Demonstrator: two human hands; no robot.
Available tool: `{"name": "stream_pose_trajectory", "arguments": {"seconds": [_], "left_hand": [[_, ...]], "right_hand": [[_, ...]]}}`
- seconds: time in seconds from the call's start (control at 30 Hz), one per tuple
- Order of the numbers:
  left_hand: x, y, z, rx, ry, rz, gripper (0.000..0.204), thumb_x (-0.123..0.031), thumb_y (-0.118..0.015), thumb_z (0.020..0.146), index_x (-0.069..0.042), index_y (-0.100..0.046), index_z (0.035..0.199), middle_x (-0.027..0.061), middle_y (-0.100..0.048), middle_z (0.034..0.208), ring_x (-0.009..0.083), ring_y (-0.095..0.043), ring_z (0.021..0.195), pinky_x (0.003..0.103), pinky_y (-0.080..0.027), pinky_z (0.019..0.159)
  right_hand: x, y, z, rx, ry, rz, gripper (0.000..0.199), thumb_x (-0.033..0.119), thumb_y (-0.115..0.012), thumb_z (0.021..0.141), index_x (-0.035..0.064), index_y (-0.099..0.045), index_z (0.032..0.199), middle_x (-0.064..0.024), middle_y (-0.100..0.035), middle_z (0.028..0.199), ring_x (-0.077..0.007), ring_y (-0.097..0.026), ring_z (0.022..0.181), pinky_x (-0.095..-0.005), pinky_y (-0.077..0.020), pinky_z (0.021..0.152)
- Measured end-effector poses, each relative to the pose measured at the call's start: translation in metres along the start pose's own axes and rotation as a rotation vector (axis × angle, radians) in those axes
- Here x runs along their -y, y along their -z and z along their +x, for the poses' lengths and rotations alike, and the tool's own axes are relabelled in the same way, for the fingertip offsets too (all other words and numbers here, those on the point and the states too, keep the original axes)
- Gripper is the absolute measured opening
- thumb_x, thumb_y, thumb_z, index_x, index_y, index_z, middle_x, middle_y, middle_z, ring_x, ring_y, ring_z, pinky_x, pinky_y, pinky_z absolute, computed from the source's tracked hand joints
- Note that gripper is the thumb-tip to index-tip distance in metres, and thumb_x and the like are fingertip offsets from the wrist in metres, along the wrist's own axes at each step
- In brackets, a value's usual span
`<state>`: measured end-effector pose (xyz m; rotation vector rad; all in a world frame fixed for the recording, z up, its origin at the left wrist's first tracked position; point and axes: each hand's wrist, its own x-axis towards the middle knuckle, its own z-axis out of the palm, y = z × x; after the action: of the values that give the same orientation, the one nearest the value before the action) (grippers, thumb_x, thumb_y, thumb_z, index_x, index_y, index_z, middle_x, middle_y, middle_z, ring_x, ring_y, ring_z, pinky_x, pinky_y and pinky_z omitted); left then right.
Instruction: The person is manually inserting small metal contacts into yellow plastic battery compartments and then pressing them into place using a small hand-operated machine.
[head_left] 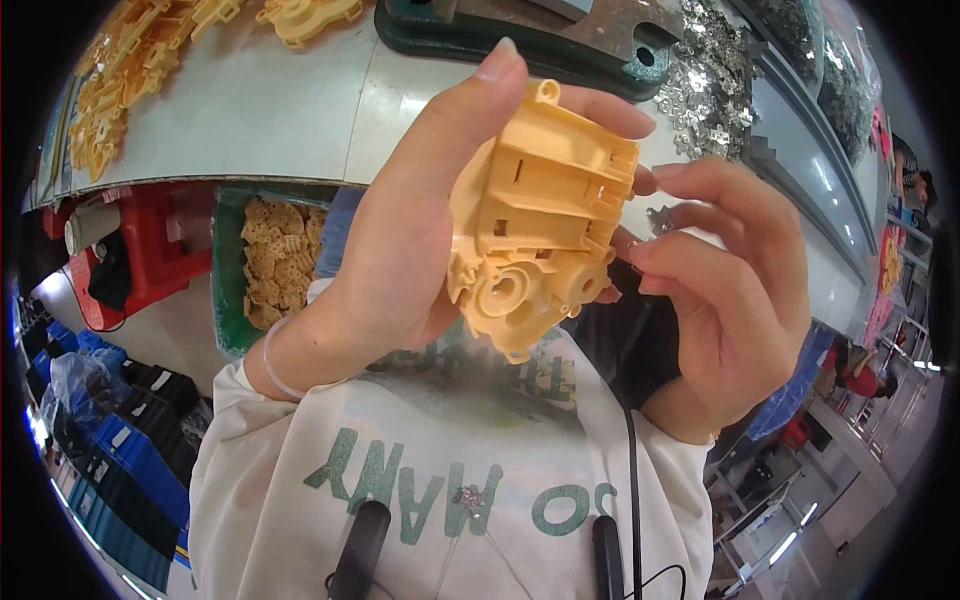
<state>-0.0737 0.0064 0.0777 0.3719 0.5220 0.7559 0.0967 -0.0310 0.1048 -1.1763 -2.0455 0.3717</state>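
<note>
A yellow plastic housing (560, 190) with ribs, slots and round bosses is held up in front of my chest. My left hand (395, 225) grips it from its left side, thumb along the upper edge and fingers behind it. On the other side, my right hand (745, 290) is close to the housing's right edge, its fingers bent. Among those fingers shows a small shiny metal piece (659, 220), partly hidden. Whether that piece touches the housing I cannot tell.
A white table (270, 125) carries a heap of small metal pieces (708, 85), a dark green machine base (520, 52) and more yellow plastic parts (125, 75). Below its edge sit a green bin (228, 265) of yellow pieces and a red stool (150, 262).
</note>
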Motion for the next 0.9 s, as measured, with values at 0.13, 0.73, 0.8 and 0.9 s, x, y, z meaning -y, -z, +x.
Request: {"name": "stream_pose_trajectory", "arguments": {"seconds": [0.13, 0.73, 0.8, 0.9], "left_hand": [[0.004, -0.003, 0.000, -0.019, 0.003, 0.093, 0.066, -0.053, -0.023, 0.095, 0.002, -0.048, 0.120, 0.0136, -0.061, 0.099, 0.0202, -0.065, 0.081, 0.031, -0.055, 0.070], [0.015, -0.006, -0.001, 0.011, -0.109, 0.198, 0.066, -0.053, -0.024, 0.096, 0.003, -0.051, 0.117, 0.0124, -0.060, 0.101, 0.0158, -0.060, 0.087, 0.027, -0.050, 0.075], [0.014, -0.007, -0.001, 0.007, -0.117, 0.206, 0.065, -0.053, -0.024, 0.096, 0.003, -0.051, 0.116, 0.0125, -0.060, 0.101, 0.0157, -0.060, 0.087, 0.027, -0.050, 0.075], [0.015, -0.009, -0.001, -0.015, -0.152, 0.236, 0.065, -0.052, -0.023, 0.096, 0.003, -0.051, 0.116, 0.0123, -0.060, 0.101, 0.0155, -0.060, 0.087, 0.026, -0.049, 0.074]], "right_hand": [[0.008, 0.000, -0.004, -0.008, -0.133, -0.004, 0.007, -0.003, -0.064, 0.073, -0.0071, -0.061, 0.078, -0.0223, -0.058, 0.099, -0.0217, -0.063, 0.078, -0.0231, -0.0517, 0.062], [0.012, -0.007, -0.009, -0.066, -0.197, -0.050, 0.012, -0.001, -0.069, 0.066, -0.0048, -0.062, 0.074, -0.0140, -0.062, 0.092, -0.0195, -0.062, 0.079, -0.0244, -0.0492, 0.065], [0.009, -0.002, -0.005, -0.025, -0.175, -0.073, 0.016, 0.001, -0.071, 0.064, -0.0035, -0.061, 0.075, -0.0133, -0.063, 0.090, -0.0204, -0.062, 0.079, -0.0264, -0.0489, 0.069], [0.007, -0.002, -0.006, -0.022, -0.134, -0.092, 0.020, 0.003, -0.074, 0.062, -0.0020, -0.060, 0.075, -0.0125, -0.064, 0.089, -0.0212, -0.062, 0.081, -0.0286, -0.0484, 0.073]]}}
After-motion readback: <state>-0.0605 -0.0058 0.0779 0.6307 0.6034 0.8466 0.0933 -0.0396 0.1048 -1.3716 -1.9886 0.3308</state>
